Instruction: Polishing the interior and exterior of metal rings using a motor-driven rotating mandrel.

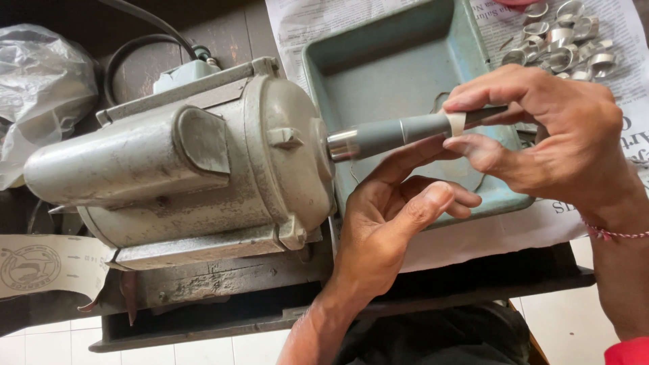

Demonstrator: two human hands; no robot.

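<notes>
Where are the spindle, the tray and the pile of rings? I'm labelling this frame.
Grey spindle [389, 135]: head view, mid-shaft.
Green tray [378, 40]: head view, bare floor.
Metal rings [561, 40]: head view, middle of pile.

Dark worn wooden workbench [223, 27] over a white tiled floor [568, 324] in daylight

Crumpled clear plastic bag [37, 74] at far left, behind the grey motor housing [182, 169]; pale paper strip [47, 265] with a round dark-line emblem, lower left, hanging over the surface edge; printed newspaper sheet [629, 40], white with black type, spread under the teal tray [324, 61]
</notes>
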